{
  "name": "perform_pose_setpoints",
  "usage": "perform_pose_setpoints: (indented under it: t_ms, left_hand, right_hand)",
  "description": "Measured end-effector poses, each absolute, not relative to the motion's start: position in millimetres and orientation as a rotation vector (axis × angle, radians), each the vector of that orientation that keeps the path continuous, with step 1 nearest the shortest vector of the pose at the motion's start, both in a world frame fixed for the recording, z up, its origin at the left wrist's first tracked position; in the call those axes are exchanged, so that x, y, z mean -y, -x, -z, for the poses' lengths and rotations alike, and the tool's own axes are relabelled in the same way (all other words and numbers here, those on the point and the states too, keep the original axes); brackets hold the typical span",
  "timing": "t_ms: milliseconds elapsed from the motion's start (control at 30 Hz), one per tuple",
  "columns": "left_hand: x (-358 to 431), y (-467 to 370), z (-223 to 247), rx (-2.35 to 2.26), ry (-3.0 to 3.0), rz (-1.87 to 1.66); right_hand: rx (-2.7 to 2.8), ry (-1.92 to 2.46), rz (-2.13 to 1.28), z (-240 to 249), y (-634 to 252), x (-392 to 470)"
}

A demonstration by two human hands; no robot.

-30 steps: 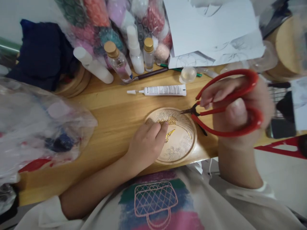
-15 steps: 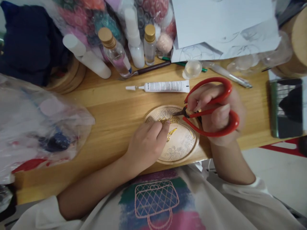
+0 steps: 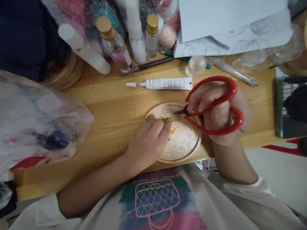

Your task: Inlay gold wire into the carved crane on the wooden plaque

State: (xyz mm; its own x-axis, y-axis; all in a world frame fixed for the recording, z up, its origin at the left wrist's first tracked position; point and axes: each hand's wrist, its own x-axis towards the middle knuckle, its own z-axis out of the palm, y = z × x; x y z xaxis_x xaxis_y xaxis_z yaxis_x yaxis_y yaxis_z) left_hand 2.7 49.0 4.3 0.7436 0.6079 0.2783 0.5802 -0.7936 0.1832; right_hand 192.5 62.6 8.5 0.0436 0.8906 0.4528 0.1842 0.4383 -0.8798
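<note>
A round wooden disc [image 3: 184, 150] with fine wave drawings lies near the table's front edge. Gold wire shapes [image 3: 173, 131] lie on it, and gold scale-like wirework [image 3: 176, 118] sits at its upper part. My left hand [image 3: 150, 137] rests on the disc with its fingers bent together, tips at the wirework; whatever they pinch is hidden. Red-handled scissors [image 3: 236, 119] are in my right hand [image 3: 219, 111], with fingers and thumb through the loops. Their dark blade tips point left, just over the disc's upper part, beside my left fingertips.
Behind the disc lie a white glue tube [image 3: 169, 83], a small clear cup [image 3: 196, 65] and a dark-handled tool [image 3: 154, 63]. Bottles [image 3: 117, 52] and paper sheets [image 3: 230, 22] stand or lie farther back. A plastic bag [image 3: 48, 118] is at left, a phone-like device [image 3: 290, 108] at right.
The view has shifted slightly, so most table items appear a little farther right or higher. Both hands and the scissors keep nearly the same pose over the disc.
</note>
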Motion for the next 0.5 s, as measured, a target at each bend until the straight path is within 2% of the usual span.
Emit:
perform_pose_setpoints:
  t_ms: [500]
  left_hand:
    - [-48.5,-3.9,-5.5,-0.978,-2.865,-0.534]
  right_hand:
    - [1.522,0.998,-0.626,-9.1,-191.3,-66.5]
